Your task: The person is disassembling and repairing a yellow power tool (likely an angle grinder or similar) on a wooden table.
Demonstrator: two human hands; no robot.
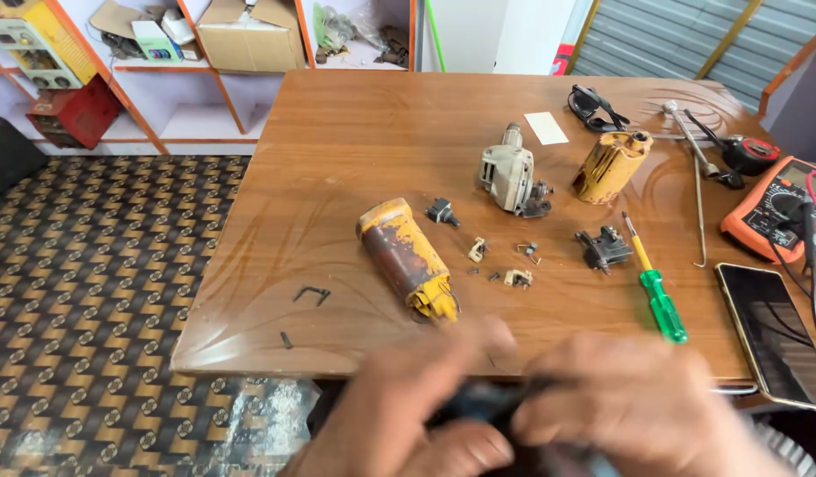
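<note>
My left hand (399,411) and my right hand (629,406) are blurred at the bottom, below the near edge of the wooden table (337,159). Together they grip a small dark part (483,402), mostly hidden between the fingers. Just beyond them on the table lies a worn yellow tool body (406,258). Small loose parts (505,261) are scattered beside it, with a black switch (440,211). A grey gear head (512,180) and a yellow housing piece (611,165) stand farther back. A green-handled screwdriver (657,291) lies to the right.
A smartphone (774,331), an orange multimeter (770,208) with leads, a tape measure (751,152), a metal rod (698,177), dark glasses (593,106) and a white card (546,128) lie at the right. Shelves with boxes (249,35) stand behind. Patterned floor (81,291) is at the left.
</note>
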